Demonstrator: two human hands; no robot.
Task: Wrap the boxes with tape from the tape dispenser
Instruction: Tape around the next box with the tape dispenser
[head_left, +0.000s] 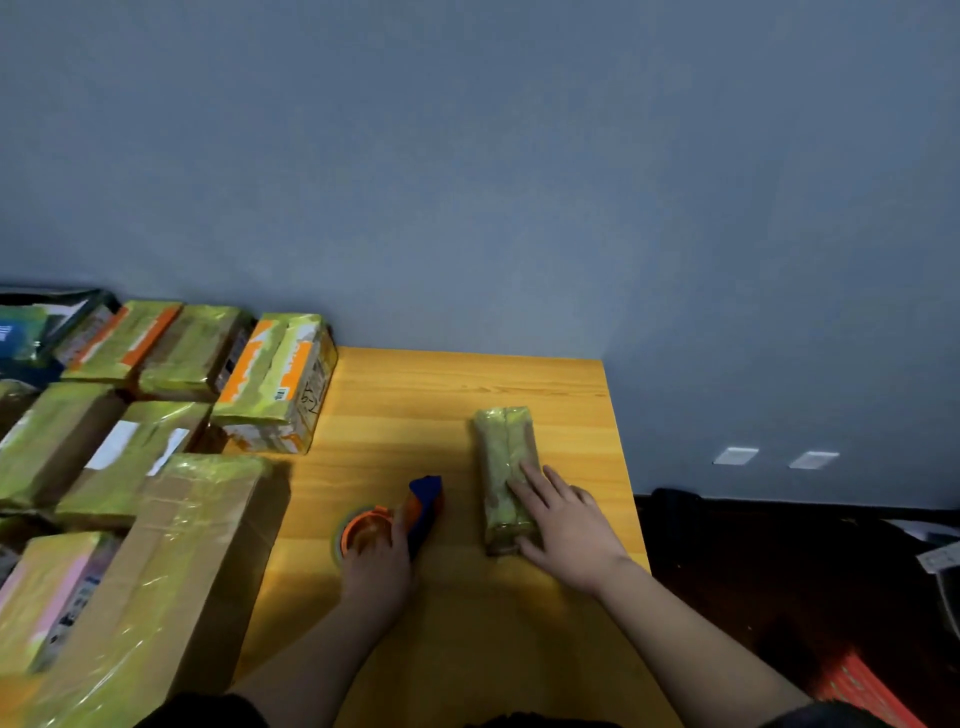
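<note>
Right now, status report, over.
Left hand grips tape dispenser. Right hand flat on narrow taped box. Wrapped boxes stacked left, nothing blocking.

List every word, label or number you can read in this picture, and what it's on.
None can be read.
Orange-and-green taped box: small barcode sticker and dark handwriting on its side, too blurred.
White labels on the brown taped box: nothing legible.

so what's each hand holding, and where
The left hand grips the tape dispenser at its near end, by the roll. The right hand rests flat on the small box, gripping nothing.
</note>
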